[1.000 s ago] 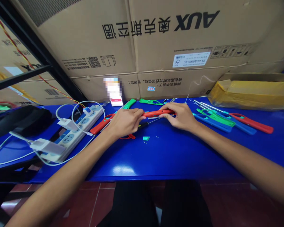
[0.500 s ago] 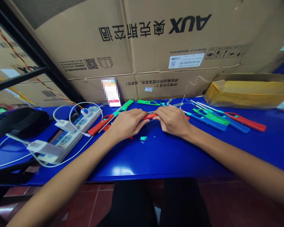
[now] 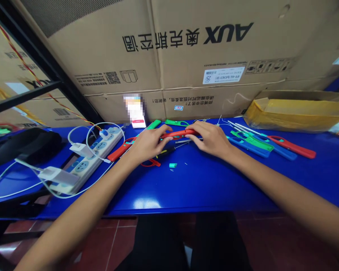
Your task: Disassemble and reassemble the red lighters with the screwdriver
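Note:
Between my two hands a red lighter handle (image 3: 178, 133) is held level above the blue table. My left hand (image 3: 148, 145) pinches its left end between thumb and fingers. The other end is in my right hand (image 3: 210, 137), whose curled fingers cover part of it. Thin metal rods (image 3: 183, 141) lie just beneath the handle. A dark tool with yellow marks and a thin shaft (image 3: 167, 151) rests by my left fingertips. Closer to me are a red looped plastic part (image 3: 151, 162) and a small green plastic piece (image 3: 173, 165).
Blue, green and red stick lighters (image 3: 251, 146) lie to the right, before a yellow-taped box (image 3: 296, 113). At left sits a power strip (image 3: 86, 162) with chargers and looping cables. A lit phone (image 3: 137, 114) leans on the large carton (image 3: 186, 81) behind.
My hands have moved slightly apart, and more of the red handle shows between them. The dark tool and the red looped part have come into clearer view below.

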The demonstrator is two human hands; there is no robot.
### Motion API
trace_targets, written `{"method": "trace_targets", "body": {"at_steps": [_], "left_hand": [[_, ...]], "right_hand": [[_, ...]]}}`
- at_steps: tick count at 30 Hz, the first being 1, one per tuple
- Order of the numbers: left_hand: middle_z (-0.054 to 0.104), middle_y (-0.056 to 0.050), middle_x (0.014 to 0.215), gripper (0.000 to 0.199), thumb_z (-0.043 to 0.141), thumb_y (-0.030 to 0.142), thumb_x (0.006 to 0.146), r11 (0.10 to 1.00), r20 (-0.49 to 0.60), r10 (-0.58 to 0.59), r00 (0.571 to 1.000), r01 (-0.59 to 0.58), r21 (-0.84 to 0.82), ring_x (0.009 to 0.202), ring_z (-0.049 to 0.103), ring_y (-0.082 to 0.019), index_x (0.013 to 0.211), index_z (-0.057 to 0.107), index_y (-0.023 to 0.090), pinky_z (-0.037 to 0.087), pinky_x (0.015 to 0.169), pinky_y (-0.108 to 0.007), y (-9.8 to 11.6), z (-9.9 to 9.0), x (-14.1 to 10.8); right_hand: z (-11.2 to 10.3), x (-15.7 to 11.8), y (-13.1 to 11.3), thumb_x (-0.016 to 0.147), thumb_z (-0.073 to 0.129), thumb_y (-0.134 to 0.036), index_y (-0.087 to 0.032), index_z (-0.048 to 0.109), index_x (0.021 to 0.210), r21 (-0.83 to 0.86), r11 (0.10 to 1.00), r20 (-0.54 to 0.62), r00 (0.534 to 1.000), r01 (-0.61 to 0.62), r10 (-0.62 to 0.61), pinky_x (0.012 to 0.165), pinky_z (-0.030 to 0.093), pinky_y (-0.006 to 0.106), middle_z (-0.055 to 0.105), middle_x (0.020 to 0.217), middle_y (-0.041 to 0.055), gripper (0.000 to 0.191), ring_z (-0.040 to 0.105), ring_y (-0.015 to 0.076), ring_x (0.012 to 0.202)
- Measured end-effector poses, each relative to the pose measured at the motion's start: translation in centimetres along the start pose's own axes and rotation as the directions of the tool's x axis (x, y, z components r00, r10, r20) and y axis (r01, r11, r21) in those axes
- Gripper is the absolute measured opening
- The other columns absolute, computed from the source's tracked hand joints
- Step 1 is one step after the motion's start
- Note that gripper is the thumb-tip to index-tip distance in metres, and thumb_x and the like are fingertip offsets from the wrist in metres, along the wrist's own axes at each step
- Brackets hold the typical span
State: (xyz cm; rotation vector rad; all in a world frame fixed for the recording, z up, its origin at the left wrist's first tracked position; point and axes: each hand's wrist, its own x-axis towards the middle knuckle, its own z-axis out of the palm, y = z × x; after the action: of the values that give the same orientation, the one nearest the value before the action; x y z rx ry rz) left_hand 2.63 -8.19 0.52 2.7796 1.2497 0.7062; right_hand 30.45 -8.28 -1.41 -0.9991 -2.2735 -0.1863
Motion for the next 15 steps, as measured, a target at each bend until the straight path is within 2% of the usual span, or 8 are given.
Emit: {"method": "trace_targets", "body": {"at_steps": [3, 6, 10, 13, 15], "left_hand": [[0.075, -0.004, 0.085, 0.029, 0.052, 0.042, 0.11, 0.997, 0.055, -0.059, 0.997, 0.062, -0.055, 0.072, 0.066, -0.02, 0.121, 0.069, 0.022, 0.042, 0.066, -0.033, -0.6, -0.4, 0.1], [0.076, -0.006, 0.09, 0.03, 0.05, 0.041, 0.11, 0.994, 0.079, -0.036, 0.996, 0.044, -0.099, 0.078, 0.068, -0.021, 0.113, 0.072, 0.021, 0.044, 0.071, -0.034, -1.1, -0.5, 0.3], [0.076, -0.008, 0.09, 0.039, 0.044, 0.038, 0.111, 0.994, 0.077, 0.009, 0.997, 0.0, -0.114, 0.083, 0.069, -0.023, 0.098, 0.075, 0.019, 0.047, 0.076, -0.037, -1.6, -0.5, 0.5], [0.077, -0.008, 0.09, 0.039, 0.045, 0.039, 0.11, 0.993, 0.064, 0.011, 0.998, -0.003, -0.116, 0.081, 0.069, -0.023, 0.098, 0.076, 0.019, 0.049, 0.075, -0.037, -1.6, -0.4, 0.4], [0.079, -0.008, 0.097, 0.037, 0.046, 0.039, 0.111, 0.99, 0.057, 0.048, 0.997, -0.04, -0.134, 0.088, 0.072, -0.024, 0.104, 0.076, 0.018, 0.052, 0.079, -0.038, -1.4, -0.3, 0.3]], "right_hand": [[0.1, -0.1, 0.9, 0.108, 0.059, -0.033, -0.023, 0.069, 0.127, 0.125, 0.992, 0.047, 0.999, -0.033, 0.028, 0.093, 0.058, 0.044, 0.078, 0.121, 0.0094, 0.024, 0.073, 0.0278, 0.107], [0.7, -0.2, 1.0, 0.107, 0.059, -0.035, -0.024, 0.065, 0.135, 0.2, 0.977, 0.059, 0.996, -0.073, 0.063, 0.101, 0.057, 0.049, 0.075, 0.13, 0.011, 0.03, 0.072, 0.0295, 0.115], [1.2, -0.2, 0.4, 0.106, 0.062, -0.04, -0.023, 0.064, 0.137, 0.194, 0.981, 0.074, 0.997, -0.028, 0.014, 0.106, 0.055, 0.052, 0.072, 0.132, 0.0139, 0.035, 0.069, 0.0318, 0.122], [1.2, -0.1, -0.6, 0.107, 0.062, -0.041, -0.023, 0.066, 0.132, 0.195, 0.981, 0.106, 0.994, -0.014, -0.007, 0.106, 0.055, 0.051, 0.074, 0.128, 0.012, 0.032, 0.069, 0.0305, 0.12], [1.1, 0.0, -1.3, 0.107, 0.062, -0.043, -0.024, 0.065, 0.132, 0.205, 0.978, 0.147, 0.989, -0.043, 0.013, 0.103, 0.056, 0.048, 0.074, 0.128, 0.0103, 0.032, 0.07, 0.0292, 0.118]]}}
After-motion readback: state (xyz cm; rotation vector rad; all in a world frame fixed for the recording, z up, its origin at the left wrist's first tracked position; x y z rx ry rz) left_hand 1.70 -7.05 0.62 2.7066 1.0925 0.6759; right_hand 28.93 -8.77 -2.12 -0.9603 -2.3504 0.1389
